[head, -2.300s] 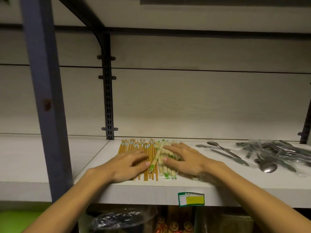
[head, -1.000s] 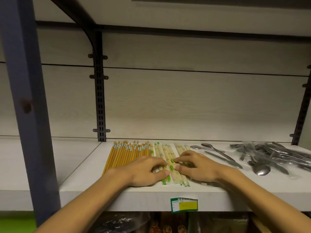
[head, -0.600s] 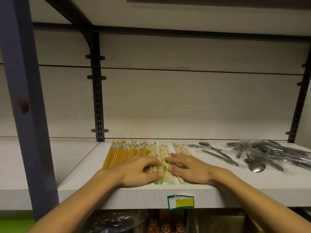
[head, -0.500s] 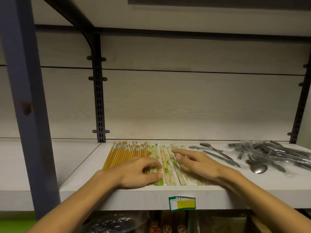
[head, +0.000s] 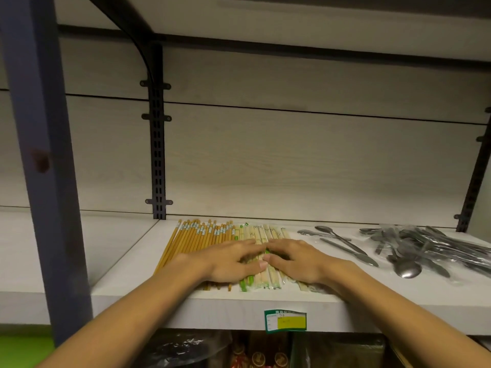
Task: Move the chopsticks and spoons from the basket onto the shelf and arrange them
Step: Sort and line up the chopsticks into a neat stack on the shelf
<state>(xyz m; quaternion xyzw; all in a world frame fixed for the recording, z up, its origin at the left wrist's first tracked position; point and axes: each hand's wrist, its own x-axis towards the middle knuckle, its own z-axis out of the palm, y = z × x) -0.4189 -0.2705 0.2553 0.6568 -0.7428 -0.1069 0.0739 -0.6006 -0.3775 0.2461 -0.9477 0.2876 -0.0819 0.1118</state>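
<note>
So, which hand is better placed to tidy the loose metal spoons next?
The right hand, probably. It rests on the pale wrapped chopsticks, right beside the loose metal spoons. The left hand lies over the brown wooden chopsticks, farther away, and would have to cross the right arm.

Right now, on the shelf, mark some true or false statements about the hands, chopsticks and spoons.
1. Both hands lie flat on the chopsticks. True: the left hand and right hand press on the chopsticks.
2. The spoons lie left of the chopsticks. False: the spoons lie to the right.
3. The right hand holds a spoon. False: it rests on the paler wrapped chopsticks.
4. A green and yellow label is on the shelf's front edge. True.
</note>
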